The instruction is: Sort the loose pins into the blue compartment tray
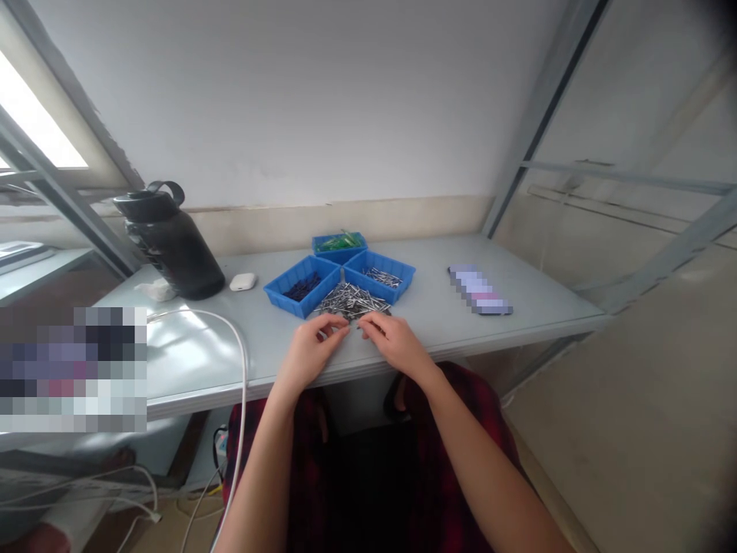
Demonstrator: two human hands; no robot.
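My left hand (319, 343) is at the near edge of a loose pile of thin silver nail-like fasteners (352, 298), thumb and fingers pinched together. Facing it a short gap away, my right hand (391, 338) is also closed in a pinch. Whatever sits between the fingertips is too small to make out. Three blue bins stand around the pile. Dark screw-like pieces lie in the left bin (276, 298), and silver pins like those in the pile lie in the right bin (406, 274). Behind them, the back bin (331, 256) contains green slender pieces.
A large black bottle (178, 250) stands at the back left, with a white earbud case (242, 282) beside it. A phone (480, 290) lies on the right of the grey table (414, 307). A white cable (244, 361) hangs over the front edge, left of my arm.
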